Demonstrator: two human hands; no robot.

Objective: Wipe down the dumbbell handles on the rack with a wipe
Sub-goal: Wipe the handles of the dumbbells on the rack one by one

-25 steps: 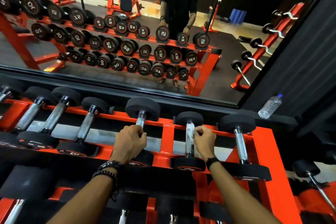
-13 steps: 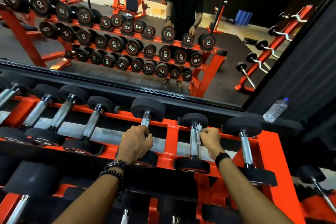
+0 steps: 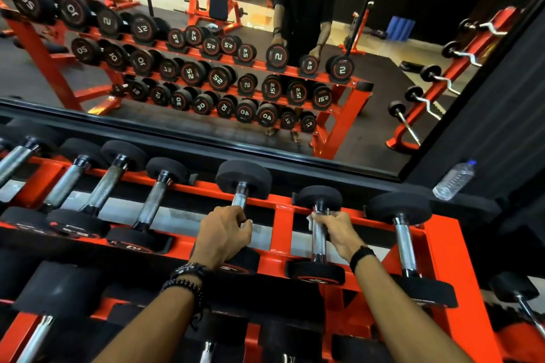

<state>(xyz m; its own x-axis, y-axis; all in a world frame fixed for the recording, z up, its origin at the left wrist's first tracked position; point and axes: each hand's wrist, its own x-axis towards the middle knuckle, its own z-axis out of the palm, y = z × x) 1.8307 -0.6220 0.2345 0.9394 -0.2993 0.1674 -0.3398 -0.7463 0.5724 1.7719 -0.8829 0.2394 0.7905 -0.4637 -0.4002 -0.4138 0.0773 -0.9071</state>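
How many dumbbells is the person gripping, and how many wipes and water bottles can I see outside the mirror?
Dumbbells gripped: 2
Wipes: 1
Water bottles: 1
Total: 4

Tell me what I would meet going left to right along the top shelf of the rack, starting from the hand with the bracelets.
Left hand gripping a dumbbell handle → orange rack upright → wipe → right hand holding it on the next handle → untouched dumbbell → water bottle on the ledge.
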